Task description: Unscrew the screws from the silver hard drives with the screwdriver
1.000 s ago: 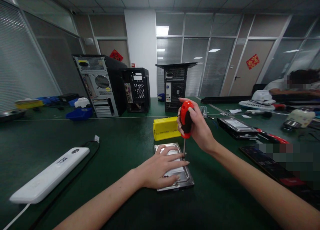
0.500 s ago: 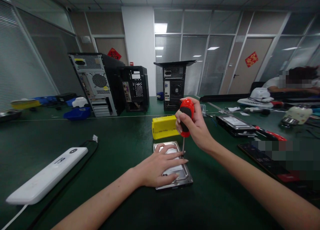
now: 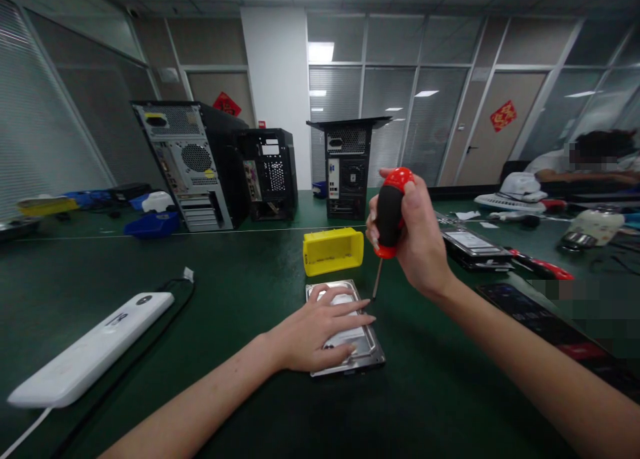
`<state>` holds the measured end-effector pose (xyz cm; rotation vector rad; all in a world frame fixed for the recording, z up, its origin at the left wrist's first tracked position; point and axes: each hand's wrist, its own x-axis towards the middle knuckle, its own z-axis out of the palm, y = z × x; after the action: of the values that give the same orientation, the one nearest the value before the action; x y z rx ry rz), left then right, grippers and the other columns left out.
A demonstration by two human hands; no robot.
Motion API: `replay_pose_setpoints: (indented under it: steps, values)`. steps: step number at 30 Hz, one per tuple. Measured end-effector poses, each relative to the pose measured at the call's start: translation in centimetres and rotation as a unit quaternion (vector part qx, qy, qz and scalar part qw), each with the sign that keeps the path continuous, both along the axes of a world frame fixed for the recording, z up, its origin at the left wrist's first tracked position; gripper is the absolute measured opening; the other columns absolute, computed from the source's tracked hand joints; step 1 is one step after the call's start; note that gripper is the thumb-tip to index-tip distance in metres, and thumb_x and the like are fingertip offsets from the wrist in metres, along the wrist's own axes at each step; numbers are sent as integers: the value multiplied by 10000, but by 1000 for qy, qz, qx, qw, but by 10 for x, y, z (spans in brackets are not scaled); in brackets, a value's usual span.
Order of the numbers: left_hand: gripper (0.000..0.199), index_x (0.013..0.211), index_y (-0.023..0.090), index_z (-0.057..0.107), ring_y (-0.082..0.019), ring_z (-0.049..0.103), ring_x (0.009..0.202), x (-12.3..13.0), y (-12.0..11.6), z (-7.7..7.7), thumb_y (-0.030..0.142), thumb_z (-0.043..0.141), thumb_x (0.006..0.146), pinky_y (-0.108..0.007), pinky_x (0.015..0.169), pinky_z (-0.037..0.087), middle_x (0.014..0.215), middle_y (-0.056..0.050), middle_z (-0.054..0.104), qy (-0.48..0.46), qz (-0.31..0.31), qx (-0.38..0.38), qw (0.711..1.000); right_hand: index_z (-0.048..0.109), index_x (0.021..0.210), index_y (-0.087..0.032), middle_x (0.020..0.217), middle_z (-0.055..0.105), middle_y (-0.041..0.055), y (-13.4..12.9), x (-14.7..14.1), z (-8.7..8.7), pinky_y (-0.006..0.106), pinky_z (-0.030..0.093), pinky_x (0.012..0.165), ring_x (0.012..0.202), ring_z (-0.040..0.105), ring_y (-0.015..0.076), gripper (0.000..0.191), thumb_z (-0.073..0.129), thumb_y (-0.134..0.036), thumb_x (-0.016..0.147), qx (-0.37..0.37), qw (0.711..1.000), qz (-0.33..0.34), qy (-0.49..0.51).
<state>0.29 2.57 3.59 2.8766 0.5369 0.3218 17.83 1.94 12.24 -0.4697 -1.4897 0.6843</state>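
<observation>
A silver hard drive (image 3: 367, 352) lies flat on the green table in front of me. My left hand (image 3: 327, 326) rests on top of it with the fingers spread, covering much of its label. In my right hand (image 3: 417, 229) is a screwdriver (image 3: 390, 212) with a red and black handle, gripped in closed fingers. Its shaft points down and leans slightly, and the tip is just off the drive's right edge, near my left fingertips. Whether a screw is on the tip is too small to tell. Behind the drive stands a yellow bin (image 3: 333, 252), its open side facing me.
Computer cases (image 3: 195, 166) stand at the back, another (image 3: 347, 169) behind the bin. A white power strip (image 3: 95, 349) with cables lies left. To the right are stacked hard drives (image 3: 475, 242), red-black pliers (image 3: 540, 264) and a dark phone-like panel (image 3: 545, 326). A person (image 3: 585, 159) sits far right.
My right hand has lifted the screwdriver up and to the right, so its tip has come off the drive's edge. The left hand stays on the drive. More of the yellow bin shows.
</observation>
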Motion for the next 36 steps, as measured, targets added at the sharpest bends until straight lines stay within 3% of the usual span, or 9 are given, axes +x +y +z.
replay_pose_setpoints:
  steps: [5, 8, 9, 12, 16, 19, 25, 31, 36]
  values:
    - [442, 1339, 325, 415, -294, 309, 1298, 0, -2, -3, 342, 428, 898, -508, 1032, 181, 1418, -12, 410, -36, 9, -5, 999, 346, 1243, -255, 611, 448, -55, 11, 28, -7, 196, 347, 393, 424, 438, 83, 416, 367, -498, 906, -105, 968, -119, -195]
    - [416, 1309, 299, 454, -263, 356, 1262, -1, -3, -6, 319, 421, 895, -457, 1029, 193, 1364, -15, 477, -112, 45, -23, 992, 312, 1316, -197, 666, 552, -7, 18, 53, -39, 231, 408, 451, 446, 503, 105, 453, 351, -420, 923, -193, 848, -180, -460]
    - [397, 1287, 278, 478, -254, 380, 1241, -2, -3, -8, 316, 401, 899, -440, 1025, 204, 1336, -24, 503, -150, 64, -30, 986, 371, 1287, -185, 783, 594, 41, 18, 61, -51, 247, 441, 514, 531, 551, 117, 409, 331, -383, 931, -178, 805, -204, -528]
    - [355, 1146, 218, 561, -227, 462, 1139, -3, 2, -15, 303, 298, 924, -399, 990, 254, 1195, -48, 591, -276, 135, -43, 951, 438, 1275, -184, 1051, 563, 130, 12, 77, -83, 329, 469, 657, 786, 608, 204, 403, 397, -331, 902, -170, 771, -235, -567]
    - [368, 864, 189, 575, -202, 532, 930, -4, 12, -24, 309, 237, 947, -345, 883, 336, 899, -40, 612, -381, 233, -51, 893, 469, 1269, -203, 1034, 546, 118, 2, 77, -101, 373, 462, 686, 827, 588, 237, 389, 391, -317, 906, -99, 696, -277, -655]
    - [356, 732, 189, 508, -185, 526, 804, -3, 16, -30, 320, 262, 952, -319, 817, 353, 773, -22, 554, -404, 250, -58, 878, 515, 1246, -190, 987, 571, 116, -2, 72, -105, 435, 432, 783, 883, 557, 255, 367, 387, -283, 914, -20, 652, -308, -693]
    - [358, 634, 200, 381, -166, 473, 685, -3, 18, -34, 306, 269, 957, -304, 741, 347, 674, -2, 479, -411, 259, -64, 872, 517, 1266, -213, 1232, 497, 137, -18, 64, -117, 506, 309, 964, 1134, 443, 286, 372, 419, -266, 912, 81, 687, -310, -653]
    - [379, 604, 202, 362, -163, 451, 657, -2, 16, -33, 296, 255, 955, -317, 745, 339, 637, -1, 454, -408, 256, -60, 874, 627, 1098, -293, 1163, 556, 56, -30, 60, -120, 465, 314, 945, 1118, 452, 239, 261, 446, -273, 912, 49, 759, -228, -608]
    - [393, 593, 201, 349, -159, 455, 649, -1, 14, -31, 298, 235, 956, -329, 773, 344, 625, 0, 458, -396, 258, -53, 880, 646, 1071, -332, 1104, 593, 24, -29, 59, -117, 449, 303, 939, 1088, 479, 220, 248, 481, -262, 899, 56, 773, -214, -594]
